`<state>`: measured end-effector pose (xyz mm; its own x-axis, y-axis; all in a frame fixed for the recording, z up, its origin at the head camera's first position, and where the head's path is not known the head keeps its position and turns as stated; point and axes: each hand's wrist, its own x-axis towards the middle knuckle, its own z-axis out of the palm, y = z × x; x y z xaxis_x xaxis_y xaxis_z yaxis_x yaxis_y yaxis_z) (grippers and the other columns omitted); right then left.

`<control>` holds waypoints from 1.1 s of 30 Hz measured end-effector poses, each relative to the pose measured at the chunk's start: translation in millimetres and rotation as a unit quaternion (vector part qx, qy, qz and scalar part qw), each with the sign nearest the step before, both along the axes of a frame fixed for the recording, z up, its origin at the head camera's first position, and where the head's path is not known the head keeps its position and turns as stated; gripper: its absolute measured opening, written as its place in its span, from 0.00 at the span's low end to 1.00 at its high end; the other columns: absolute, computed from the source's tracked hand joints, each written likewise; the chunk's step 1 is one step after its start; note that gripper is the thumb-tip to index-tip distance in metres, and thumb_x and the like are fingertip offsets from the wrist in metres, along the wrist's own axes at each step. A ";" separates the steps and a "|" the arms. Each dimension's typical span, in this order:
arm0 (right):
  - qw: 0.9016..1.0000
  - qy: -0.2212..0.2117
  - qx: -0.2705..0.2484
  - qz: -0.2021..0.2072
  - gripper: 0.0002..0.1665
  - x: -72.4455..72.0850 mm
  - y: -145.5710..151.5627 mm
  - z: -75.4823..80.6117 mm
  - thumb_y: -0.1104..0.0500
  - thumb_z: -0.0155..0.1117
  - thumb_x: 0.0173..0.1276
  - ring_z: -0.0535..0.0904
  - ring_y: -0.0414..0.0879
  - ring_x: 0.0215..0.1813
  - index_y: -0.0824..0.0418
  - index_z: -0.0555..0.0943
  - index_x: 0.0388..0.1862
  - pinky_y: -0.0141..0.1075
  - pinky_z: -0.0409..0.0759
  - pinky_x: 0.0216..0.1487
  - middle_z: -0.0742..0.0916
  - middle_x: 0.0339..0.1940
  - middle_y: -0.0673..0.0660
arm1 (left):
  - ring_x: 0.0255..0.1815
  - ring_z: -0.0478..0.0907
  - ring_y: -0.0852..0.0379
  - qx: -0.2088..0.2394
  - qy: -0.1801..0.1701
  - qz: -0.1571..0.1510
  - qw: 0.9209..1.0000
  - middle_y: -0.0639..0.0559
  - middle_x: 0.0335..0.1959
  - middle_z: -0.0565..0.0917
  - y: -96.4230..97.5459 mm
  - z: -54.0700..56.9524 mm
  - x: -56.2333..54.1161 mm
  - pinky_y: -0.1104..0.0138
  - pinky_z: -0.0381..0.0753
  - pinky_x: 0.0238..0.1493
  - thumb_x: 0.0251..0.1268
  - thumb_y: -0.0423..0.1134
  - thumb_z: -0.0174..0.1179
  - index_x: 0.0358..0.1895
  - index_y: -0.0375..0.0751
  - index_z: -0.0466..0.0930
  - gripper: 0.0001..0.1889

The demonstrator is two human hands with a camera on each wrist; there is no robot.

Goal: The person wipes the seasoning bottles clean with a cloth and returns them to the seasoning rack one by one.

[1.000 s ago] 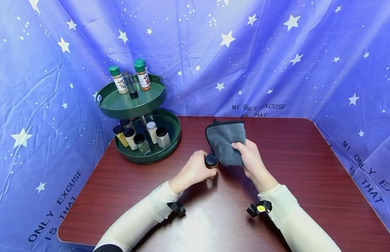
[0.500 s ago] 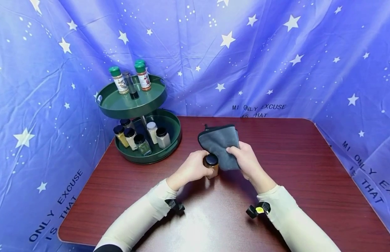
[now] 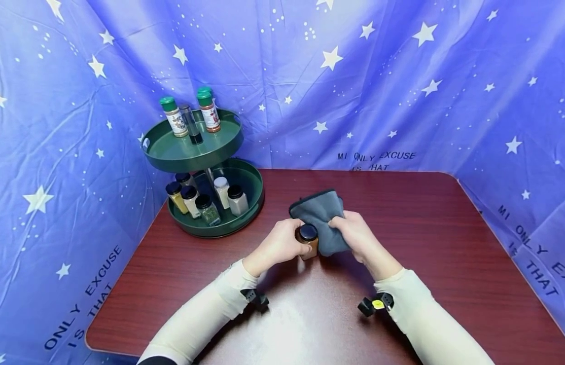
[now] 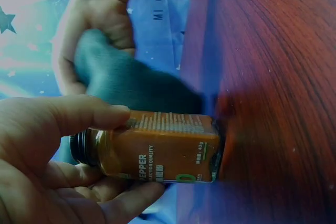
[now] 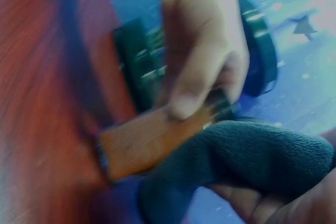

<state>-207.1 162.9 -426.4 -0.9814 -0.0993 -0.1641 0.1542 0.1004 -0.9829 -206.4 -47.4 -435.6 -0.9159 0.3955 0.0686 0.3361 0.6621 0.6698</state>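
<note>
My left hand point(image 3: 279, 242) grips a square pepper jar point(image 4: 163, 148) with orange-brown powder and a black lid. In the left wrist view its thumb lies along one side and its fingers curl round the other. The printed label reads PEPPER. My right hand point(image 3: 357, 235) pinches a folded grey cloth point(image 3: 321, 223) with a dark edge. The cloth point(image 5: 247, 150) lies right against the jar's side in the right wrist view, and the right fingers are partly hidden behind it. The jar stands upright, low over the table, its bottom end close to the wood.
A green two-tier rack point(image 3: 196, 157) stands at the left. Green-capped shakers point(image 3: 174, 119) are on its upper tray; several black-lidded jars point(image 3: 207, 209) and a white-lidded jar point(image 3: 221, 191) sit on the lower one. The dark red table point(image 3: 424, 228) ends at a starry blue curtain point(image 3: 282, 76).
My right hand has brought the cloth left and down against the jar, and the cloth has folded more. My left hand keeps hold of the jar, nearly in the same place.
</note>
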 end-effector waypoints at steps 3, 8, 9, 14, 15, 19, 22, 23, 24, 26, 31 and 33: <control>0.998 0.003 -0.057 -0.005 0.10 4.7 3.7 15.7 0.64 0.56 0.67 0.85 0.42 0.31 0.67 0.78 0.45 0.38 0.85 0.34 0.87 0.29 0.49 | 0.38 0.80 0.61 0.004 -0.002 0.002 1.000 0.58 0.35 0.86 0.8 -0.4 0.1 0.69 0.79 0.42 0.45 0.36 0.79 0.41 0.44 0.84 0.17; 0.998 0.006 -0.066 -0.014 0.08 3.2 1.8 13.3 0.64 0.56 0.67 0.84 0.42 0.31 0.66 0.79 0.42 0.37 0.84 0.35 0.87 0.29 0.49 | 0.37 0.79 0.61 0.001 0.006 -0.002 1.000 0.58 0.34 0.85 1.0 1.1 -0.2 0.70 0.79 0.40 0.46 0.36 0.78 0.39 0.45 0.84 0.16; 0.998 0.005 -0.055 -0.017 0.06 1.6 0.1 7.5 0.64 0.56 0.66 0.83 0.41 0.31 0.65 0.79 0.38 0.36 0.83 0.34 0.86 0.28 0.48 | 0.36 0.79 0.61 -0.001 0.009 -0.003 1.000 0.58 0.33 0.85 0.8 1.3 0.0 0.70 0.78 0.39 0.46 0.37 0.78 0.38 0.45 0.84 0.16; 1.000 -0.024 -0.008 -0.010 0.03 -3.8 -6.0 -18.0 0.65 0.56 0.62 0.78 0.41 0.28 0.61 0.76 0.29 0.34 0.78 0.32 0.82 0.24 0.47 | 0.35 0.78 0.61 -0.002 0.010 -0.005 1.000 0.58 0.32 0.84 0.0 1.8 1.3 0.70 0.78 0.38 0.47 0.37 0.79 0.38 0.43 0.84 0.16; 1.000 -0.028 -0.008 -0.006 0.03 -3.8 -5.7 -18.3 0.65 0.56 0.62 0.78 0.41 0.28 0.61 0.76 0.29 0.34 0.78 0.32 0.82 0.24 0.47 | 0.35 0.78 0.61 -0.002 0.008 -0.006 1.000 0.58 0.32 0.84 -0.1 2.1 1.6 0.70 0.78 0.37 0.47 0.38 0.79 0.39 0.42 0.84 0.16; 0.999 -0.012 -0.044 -0.006 0.06 -1.1 0.3 -3.2 0.65 0.56 0.65 0.82 0.41 0.30 0.66 0.78 0.38 0.35 0.82 0.34 0.85 0.28 0.48 | 0.36 0.79 0.61 -0.003 -0.001 -0.004 1.000 0.58 0.33 0.85 -0.1 1.3 1.1 0.70 0.79 0.39 0.46 0.37 0.79 0.41 0.41 0.85 0.17; 0.997 0.002 -0.076 0.002 0.12 3.3 5.6 12.1 0.64 0.55 0.68 0.85 0.41 0.33 0.68 0.78 0.47 0.37 0.85 0.36 0.87 0.31 0.49 | 0.36 0.80 0.61 -0.002 -0.004 -0.003 1.000 0.58 0.34 0.85 0.1 -1.1 -0.1 0.70 0.79 0.40 0.45 0.37 0.79 0.41 0.42 0.84 0.17; 0.996 0.003 -0.084 0.004 0.13 4.0 6.4 14.7 0.64 0.55 0.68 0.85 0.42 0.33 0.69 0.78 0.48 0.38 0.85 0.36 0.87 0.32 0.49 | 0.37 0.80 0.61 -0.003 -0.002 -0.002 1.000 0.58 0.34 0.85 0.2 -1.8 -0.4 0.70 0.80 0.40 0.46 0.37 0.79 0.40 0.43 0.84 0.17; 0.996 0.003 -0.090 0.007 0.13 4.6 6.7 16.1 0.64 0.55 0.69 0.86 0.42 0.33 0.69 0.78 0.49 0.38 0.85 0.36 0.88 0.32 0.49 | 0.37 0.80 0.62 -0.006 0.000 -0.002 1.000 0.58 0.34 0.85 0.4 -2.3 -0.6 0.70 0.79 0.41 0.46 0.37 0.79 0.39 0.45 0.84 0.16; 0.996 0.003 -0.088 0.003 0.12 4.2 5.6 15.3 0.64 0.55 0.68 0.85 0.41 0.33 0.67 0.78 0.47 0.37 0.85 0.36 0.87 0.32 0.49 | 0.37 0.80 0.61 -0.007 0.004 -0.004 1.000 0.58 0.34 0.85 0.5 -1.4 -0.8 0.69 0.80 0.41 0.46 0.37 0.78 0.39 0.45 0.84 0.16; 0.999 -0.024 -0.032 -0.017 0.03 -2.9 -2.3 -10.7 0.64 0.57 0.64 0.81 0.41 0.30 0.62 0.78 0.33 0.35 0.81 0.34 0.84 0.27 0.48 | 0.36 0.79 0.60 -0.012 0.009 -0.003 1.000 0.57 0.33 0.85 0.8 0.5 0.7 0.69 0.79 0.39 0.46 0.38 0.79 0.38 0.44 0.83 0.16; 0.999 -0.036 -0.022 -0.016 0.03 -4.9 -4.2 -20.6 0.65 0.56 0.64 0.80 0.41 0.30 0.61 0.77 0.31 0.34 0.80 0.34 0.83 0.26 0.48 | 0.35 0.79 0.60 -0.013 0.007 0.000 1.000 0.58 0.33 0.84 0.9 0.8 1.6 0.69 0.79 0.38 0.46 0.38 0.79 0.39 0.44 0.83 0.16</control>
